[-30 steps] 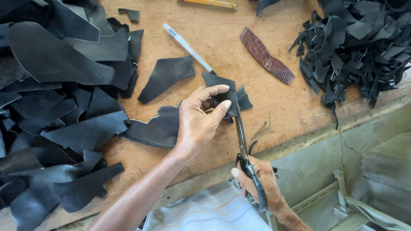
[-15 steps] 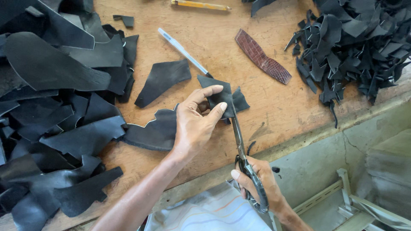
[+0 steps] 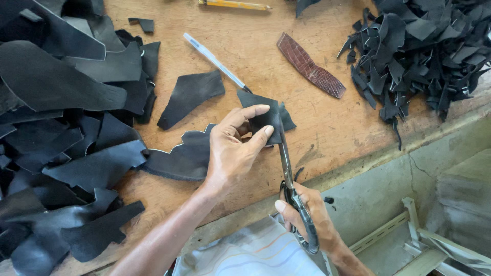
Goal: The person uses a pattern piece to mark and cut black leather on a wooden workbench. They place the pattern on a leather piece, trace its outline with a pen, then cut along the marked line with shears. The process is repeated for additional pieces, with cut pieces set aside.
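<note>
Here, scissors (image 3: 286,168) through black leather piece (image 3: 263,118)

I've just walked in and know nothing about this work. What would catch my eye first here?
At the centre, the left hand pinches a small black leather piece while the right hand, at the bench's near edge, works long scissors into it. Heaps of black leather fill the left side and the upper right corner of the wooden bench. Between them lie a brown textured strip and a pen.
</note>
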Motion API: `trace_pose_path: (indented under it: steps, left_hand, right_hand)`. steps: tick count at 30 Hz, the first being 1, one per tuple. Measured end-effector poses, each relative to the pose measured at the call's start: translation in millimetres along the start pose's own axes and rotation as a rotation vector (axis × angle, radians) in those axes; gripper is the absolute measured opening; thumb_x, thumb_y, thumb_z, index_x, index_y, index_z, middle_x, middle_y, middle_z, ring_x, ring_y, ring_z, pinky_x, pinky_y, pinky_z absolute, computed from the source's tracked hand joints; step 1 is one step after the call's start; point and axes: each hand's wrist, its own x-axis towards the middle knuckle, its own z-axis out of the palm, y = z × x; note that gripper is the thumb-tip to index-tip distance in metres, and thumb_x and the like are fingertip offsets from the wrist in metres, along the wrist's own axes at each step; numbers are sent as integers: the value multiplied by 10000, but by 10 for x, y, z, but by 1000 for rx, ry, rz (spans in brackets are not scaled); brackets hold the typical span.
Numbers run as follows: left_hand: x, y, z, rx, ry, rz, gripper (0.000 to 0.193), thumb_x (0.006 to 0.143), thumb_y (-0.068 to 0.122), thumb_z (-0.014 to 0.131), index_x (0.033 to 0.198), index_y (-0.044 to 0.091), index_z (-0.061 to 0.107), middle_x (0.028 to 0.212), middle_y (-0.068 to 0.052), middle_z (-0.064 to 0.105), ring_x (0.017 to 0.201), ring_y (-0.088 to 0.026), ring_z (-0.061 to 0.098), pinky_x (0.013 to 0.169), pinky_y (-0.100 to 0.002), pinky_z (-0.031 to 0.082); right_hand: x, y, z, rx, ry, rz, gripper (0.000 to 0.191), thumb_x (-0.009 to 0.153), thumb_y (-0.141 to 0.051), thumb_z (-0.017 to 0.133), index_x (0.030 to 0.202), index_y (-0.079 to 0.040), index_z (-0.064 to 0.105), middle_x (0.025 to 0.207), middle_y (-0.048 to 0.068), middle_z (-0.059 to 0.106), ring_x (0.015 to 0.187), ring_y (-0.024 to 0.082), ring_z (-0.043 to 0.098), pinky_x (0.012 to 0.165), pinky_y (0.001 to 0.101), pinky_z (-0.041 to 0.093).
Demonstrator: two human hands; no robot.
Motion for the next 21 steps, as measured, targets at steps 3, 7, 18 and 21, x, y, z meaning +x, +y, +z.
trace_pose_path:
  steps: [3,7,18,21]
  left_hand:
    - [11,11,-5,-5,11,11,342,902,-26,757,1238,-3,699,1003,17,618,878,-43,637,776,-205,561]
    - [10,32,-21,-24,15,-1,328,904,-20,750,1229,-3,704,1002,17,623,877,-45,654,779,-208,579]
    - [-31,42,-18,-89,0,31,337,890,-10,744,1223,-7,694,1057,7,631,954,-70,691,811,-232,638]
    - [-70,48,-14,4,-12,35,345,885,-13,763,1225,-7,704,1043,-4,639,945,-77,687,807,-226,617]
  right_hand:
    - [14,-3,39,-6,30,17,223,891,-226,677,793,-39,603,575,12,570,452,99,576,421,261,509]
    - [25,-33,39,-63,8,6,232,903,-219,688,784,-52,580,567,10,569,470,100,587,436,256,491]
    - [-33,-171,36,-133,-34,-38,233,875,-260,673,855,-46,583,629,18,597,577,109,589,550,271,491]
    - [-29,-206,45,-149,-17,-86,226,885,-244,676,851,-36,596,640,18,588,589,106,569,550,272,474]
